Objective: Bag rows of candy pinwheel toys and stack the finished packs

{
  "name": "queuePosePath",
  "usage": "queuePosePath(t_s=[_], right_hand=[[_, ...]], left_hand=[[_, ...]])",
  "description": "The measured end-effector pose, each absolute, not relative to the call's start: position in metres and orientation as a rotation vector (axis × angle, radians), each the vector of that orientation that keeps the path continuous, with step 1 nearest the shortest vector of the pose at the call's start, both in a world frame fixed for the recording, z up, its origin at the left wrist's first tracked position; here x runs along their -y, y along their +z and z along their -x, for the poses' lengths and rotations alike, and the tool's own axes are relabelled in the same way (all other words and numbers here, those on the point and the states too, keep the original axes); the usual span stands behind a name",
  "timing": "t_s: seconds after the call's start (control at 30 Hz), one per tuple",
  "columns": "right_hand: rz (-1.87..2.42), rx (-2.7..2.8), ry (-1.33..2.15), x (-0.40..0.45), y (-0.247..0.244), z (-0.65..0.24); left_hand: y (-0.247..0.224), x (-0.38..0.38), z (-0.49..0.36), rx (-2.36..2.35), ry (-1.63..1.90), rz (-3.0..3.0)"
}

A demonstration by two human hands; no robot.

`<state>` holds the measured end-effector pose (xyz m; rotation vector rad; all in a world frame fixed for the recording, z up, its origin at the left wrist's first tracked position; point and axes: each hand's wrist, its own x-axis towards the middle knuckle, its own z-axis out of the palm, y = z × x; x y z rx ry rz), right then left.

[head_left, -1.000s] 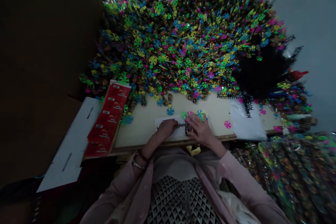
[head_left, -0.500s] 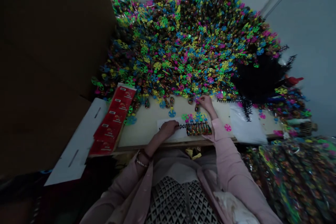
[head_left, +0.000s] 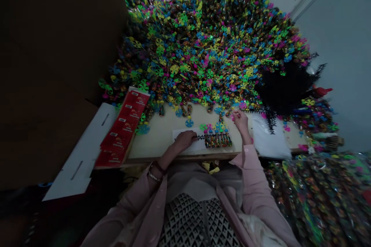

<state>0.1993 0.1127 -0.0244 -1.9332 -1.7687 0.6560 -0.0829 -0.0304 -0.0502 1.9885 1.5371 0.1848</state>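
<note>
My left hand [head_left: 186, 139] lies low over a white card [head_left: 177, 134], its fingers closed on the end of a black toothed plastic strip [head_left: 200, 137]. Several small bottle-shaped toys with pinwheel tops [head_left: 218, 140] stand side by side along that strip, their coloured wheels pointing away from me. Farther right, my right hand [head_left: 240, 119] is pinched on the pink top of a pinwheel toy [head_left: 232, 117] at the near edge of the heap. The fingers hide part of this toy. A loose toy with a blue wheel [head_left: 189, 122] lies on the table between heap and card.
A huge heap of pinwheel toys [head_left: 197, 54] fills the back of the table. Red printed cards [head_left: 123, 127] lie left, beside a white board [head_left: 81, 154] and a tall brown carton [head_left: 58, 65]. Black strips [head_left: 285, 85] and clear plastic bags [head_left: 268, 135] are at right.
My right hand has moved right and slightly nearer, with pink still showing at its fingertips. A toy with a blue wheel now shows where it was. My left hand stays on the strip.
</note>
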Motion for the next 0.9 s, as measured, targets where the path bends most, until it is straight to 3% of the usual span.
queuePosePath(t_s=[0.23, 0.4, 0.67, 0.9], right_hand=[[2.08, 2.063, 0.195, -0.101, -0.02, -0.189], [2.161, 2.197, 0.59, -0.114, -0.023, -0.154], [1.508, 2.149, 0.6, -0.037, 0.01, -0.154], [1.442, 2.1, 0.656, 0.051, 0.004, -0.123]], left_hand=[[-0.048, 0.029, 0.082, -1.544, 0.172, -1.967], [-0.049, 0.03, 0.083, -1.508, 0.203, -1.978], [-0.048, 0.033, 0.088, -1.451, 0.241, -1.959], [-0.046, 0.032, 0.073, -1.563, 0.206, -1.963]])
